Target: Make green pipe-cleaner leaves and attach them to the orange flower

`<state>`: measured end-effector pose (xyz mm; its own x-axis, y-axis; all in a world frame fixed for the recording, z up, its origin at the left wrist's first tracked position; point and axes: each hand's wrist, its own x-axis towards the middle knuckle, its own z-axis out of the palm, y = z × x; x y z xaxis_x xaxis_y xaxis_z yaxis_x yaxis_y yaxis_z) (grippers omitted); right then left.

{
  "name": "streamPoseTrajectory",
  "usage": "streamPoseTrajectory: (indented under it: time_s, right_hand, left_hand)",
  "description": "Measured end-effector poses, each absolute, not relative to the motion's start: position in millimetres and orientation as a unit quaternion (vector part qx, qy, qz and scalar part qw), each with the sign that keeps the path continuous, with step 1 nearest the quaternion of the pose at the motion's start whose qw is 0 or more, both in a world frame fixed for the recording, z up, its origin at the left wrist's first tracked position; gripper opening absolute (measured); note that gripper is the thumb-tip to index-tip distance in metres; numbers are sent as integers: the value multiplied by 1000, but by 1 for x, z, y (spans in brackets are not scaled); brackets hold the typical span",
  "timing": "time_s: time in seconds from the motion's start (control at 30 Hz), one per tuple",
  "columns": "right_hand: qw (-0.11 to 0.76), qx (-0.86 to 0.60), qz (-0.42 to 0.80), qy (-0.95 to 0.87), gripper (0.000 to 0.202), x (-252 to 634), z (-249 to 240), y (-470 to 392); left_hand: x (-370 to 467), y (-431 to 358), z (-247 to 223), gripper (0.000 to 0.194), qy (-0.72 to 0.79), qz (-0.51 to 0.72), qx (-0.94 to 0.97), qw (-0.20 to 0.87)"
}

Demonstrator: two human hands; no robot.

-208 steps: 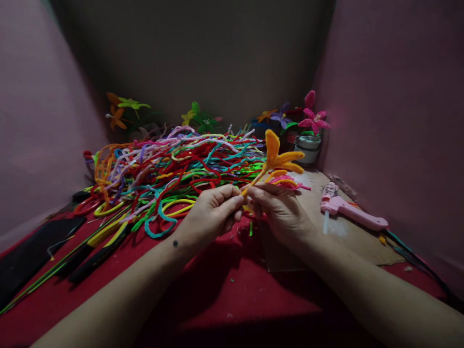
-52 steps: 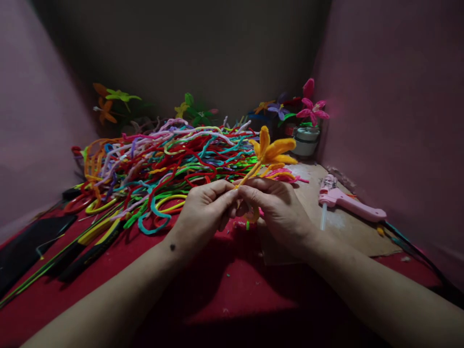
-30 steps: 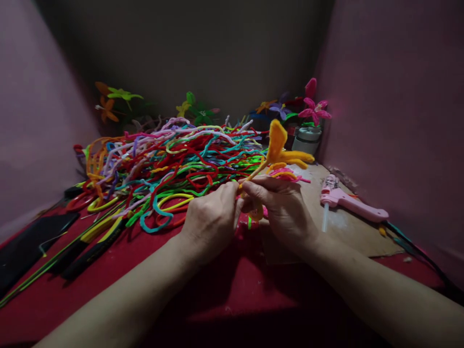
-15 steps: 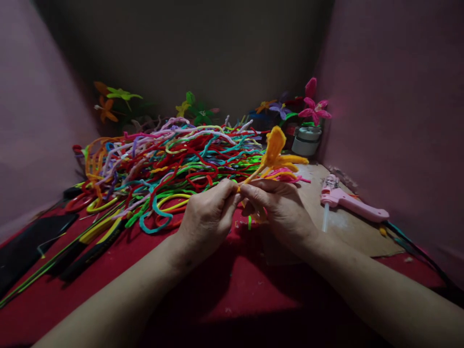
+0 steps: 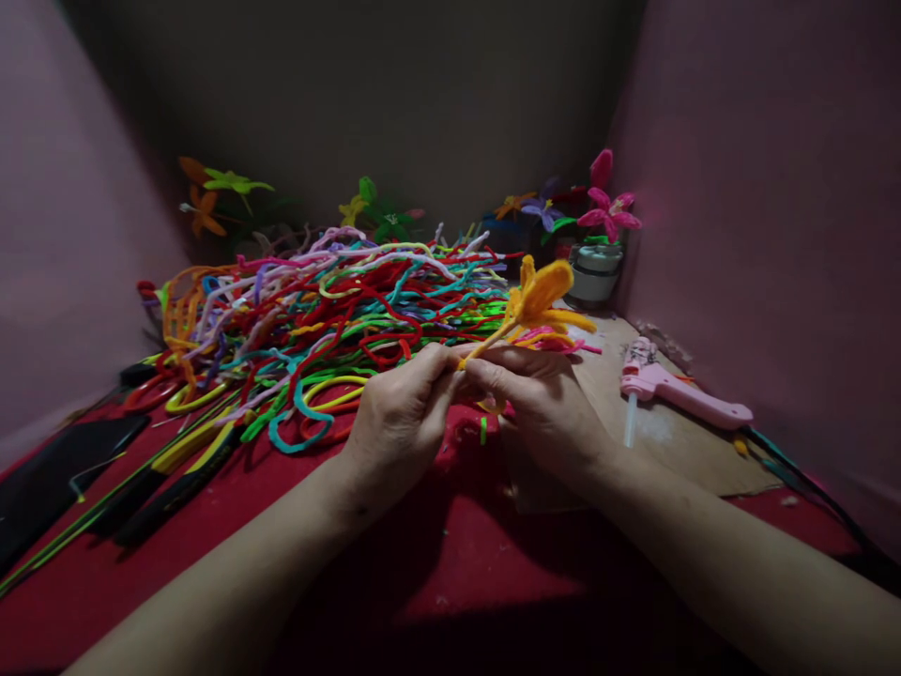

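Note:
An orange pipe-cleaner flower (image 5: 541, 293) leans up and to the right above my hands, its looped petals spread at the top of a thin stem. My left hand (image 5: 408, 399) pinches the lower end of that stem between thumb and finger. Right beside it, my right hand (image 5: 539, 390) is closed on the stem too, thumb tip close to the left thumb. The fingers' undersides are hidden. Behind the hands lies a large tangled heap of coloured pipe cleaners (image 5: 366, 291).
A pink glue gun (image 5: 686, 396) rests on a cardboard sheet (image 5: 676, 460) at right. Pliers (image 5: 179, 479) and a black flat object (image 5: 63, 474) lie at left on the red surface (image 5: 450, 563). Finished flowers, including a pink one (image 5: 609, 214), stand along the back near a grey container (image 5: 593, 274).
The orange flower has turned about its stem, so a broad petal now points up and right. Both hands stay in nearly the same place.

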<state>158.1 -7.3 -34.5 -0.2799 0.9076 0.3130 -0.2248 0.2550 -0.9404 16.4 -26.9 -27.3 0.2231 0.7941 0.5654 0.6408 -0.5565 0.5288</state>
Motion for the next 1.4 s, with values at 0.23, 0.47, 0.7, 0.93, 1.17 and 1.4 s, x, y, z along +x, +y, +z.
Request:
streamPoseTrajectory:
  time_s: [0.23,0.47,0.7,0.93,1.17,1.4]
  right_hand:
    - [525,-287,595,-537,10,155,-37,-3]
    - [526,-235,609,-545,18,158,-44,-1]
    - [502,-174,688,-493,17,154,-41,1]
    - [509,-174,687,-489,16,158,-42,3]
    - [531,-170,665,-496,14,156,-43,4]
    - [557,-195,648,-481,9,156,-40,0]
  left_hand:
    - [19,-26,-21,14,462,454,680,343]
    - [18,-26,-17,14,456,445,647,418]
    - [14,-24,-17,17,429,431,620,496]
    - [14,-25,-14,16,418,433,602,525]
    - [14,-27,-12,17,423,428,589,539]
    - [16,-27,-11,25,444,403,641,478]
